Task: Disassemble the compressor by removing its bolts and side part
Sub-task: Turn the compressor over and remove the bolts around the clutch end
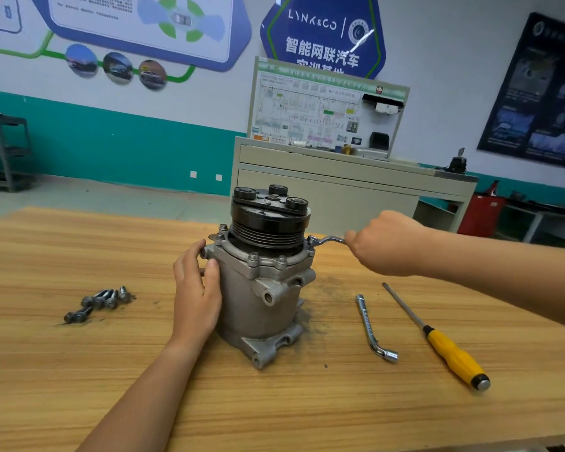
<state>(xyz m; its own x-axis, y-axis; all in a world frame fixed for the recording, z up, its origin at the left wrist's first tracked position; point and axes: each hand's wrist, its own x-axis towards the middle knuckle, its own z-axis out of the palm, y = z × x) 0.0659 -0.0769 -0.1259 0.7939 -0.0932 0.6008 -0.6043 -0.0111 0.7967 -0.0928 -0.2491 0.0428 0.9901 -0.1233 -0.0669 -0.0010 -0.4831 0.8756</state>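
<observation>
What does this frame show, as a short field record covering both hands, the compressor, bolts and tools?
left hand: holds the compressor by its side, steadying it
right hand: grips a wrench, its ring end on a flange-edge bolt
compressor: upright on the table, pulley on top
flange bolts: several seated
loose bolts: a cluster on the table, left of the compressor
idle tools: L-shaped socket wrench and yellow-handled screwdriver, right of the compressor

Our left forearm (pixel 137 386) comes up from bottom centre, left hand (pixel 194 295) wrapped round the compressor (pixel 252 305) side, thumb in front, fingers curled behind. Right forearm (pixel 503 282) enters from the right edge, right hand (pixel 385 243) fisted on the wrench (pixel 327 239) handle, back of the hand towards us.
</observation>
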